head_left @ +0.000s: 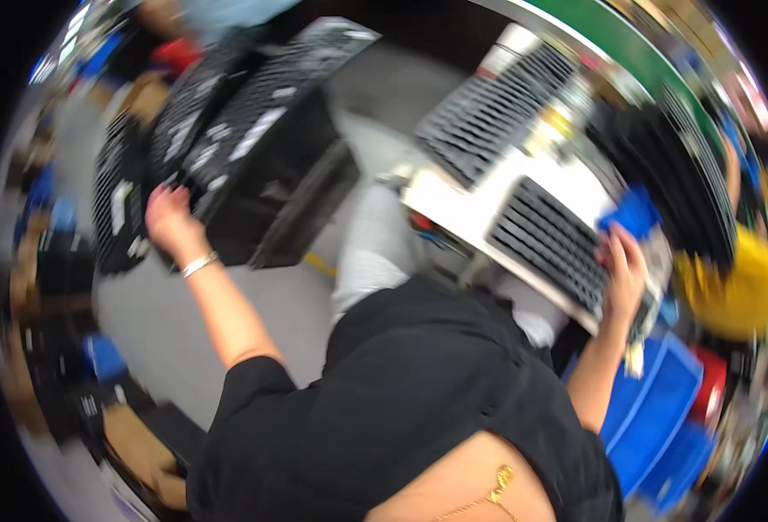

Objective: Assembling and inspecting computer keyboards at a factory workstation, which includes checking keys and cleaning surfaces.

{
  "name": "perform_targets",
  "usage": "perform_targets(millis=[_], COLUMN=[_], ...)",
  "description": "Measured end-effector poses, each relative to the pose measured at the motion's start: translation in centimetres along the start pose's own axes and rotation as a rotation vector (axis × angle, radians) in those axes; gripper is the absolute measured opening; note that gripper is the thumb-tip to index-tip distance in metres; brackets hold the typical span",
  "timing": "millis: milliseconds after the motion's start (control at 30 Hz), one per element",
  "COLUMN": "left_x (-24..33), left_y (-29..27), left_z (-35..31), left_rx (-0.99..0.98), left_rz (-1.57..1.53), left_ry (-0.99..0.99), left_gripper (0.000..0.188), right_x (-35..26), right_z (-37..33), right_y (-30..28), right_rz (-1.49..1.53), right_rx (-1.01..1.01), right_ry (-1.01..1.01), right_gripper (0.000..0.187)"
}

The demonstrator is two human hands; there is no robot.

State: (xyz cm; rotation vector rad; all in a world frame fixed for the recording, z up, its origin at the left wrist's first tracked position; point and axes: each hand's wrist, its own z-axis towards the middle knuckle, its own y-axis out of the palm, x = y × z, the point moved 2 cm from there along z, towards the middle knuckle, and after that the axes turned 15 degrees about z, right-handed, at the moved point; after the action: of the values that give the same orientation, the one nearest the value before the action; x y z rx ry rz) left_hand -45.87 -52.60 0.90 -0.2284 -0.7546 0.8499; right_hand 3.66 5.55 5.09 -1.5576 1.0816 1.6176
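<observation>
Black trays lay around both hands, blurred throughout. The near tray [547,244], just left of the right hand [623,270], sat on the white table [453,210] with rows of dark cells; whether they held anything could not be told. The far tray [497,113], beyond it and away from the right hand, showed similar rows. Past the left hand [171,217], the loaded tray [258,100] slanted along the top of a dark box [292,178], white pieces scattered over its black rows. Outward of that hand, a slim tray [121,196] carried a few pale pieces. Beyond the right hand leaned a stack [662,165] of dark trays; below it stood blue crates [653,404], their contents unclear.

The left hand had its fingers curled partway at the loaded tray's near end; blur hid whether they gripped or merely touched. The right hand was half open, fingers bent beside the near tray's right end, a blue piece [632,213] at their tips. Whether it was grasped could not be told.
</observation>
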Motion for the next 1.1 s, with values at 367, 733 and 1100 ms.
perform_targets(millis=[367, 733, 1100], left_x=[0.2, -5.5, -5.6], left_y=[2.7, 1.4, 2.0], left_z=[0.5, 0.7, 0.3], left_rx=[-0.178, -0.162, -0.192], left_rz=[-0.375, -0.180, 0.033], left_ry=[-0.581, -0.646, -0.570], left_gripper=[0.026, 0.032, 0.036], right_x=[-8.7, -9.1, -3.9], right_z=[-2.6, -3.2, 4.3], right_y=[-11.7, -14.2, -16.3], right_rz=[0.117, 0.106, -0.301], right_rx=[0.425, 0.543, 0.430], right_ry=[-0.364, -0.393, 0.055], right_gripper=[0.023, 0.022, 0.027])
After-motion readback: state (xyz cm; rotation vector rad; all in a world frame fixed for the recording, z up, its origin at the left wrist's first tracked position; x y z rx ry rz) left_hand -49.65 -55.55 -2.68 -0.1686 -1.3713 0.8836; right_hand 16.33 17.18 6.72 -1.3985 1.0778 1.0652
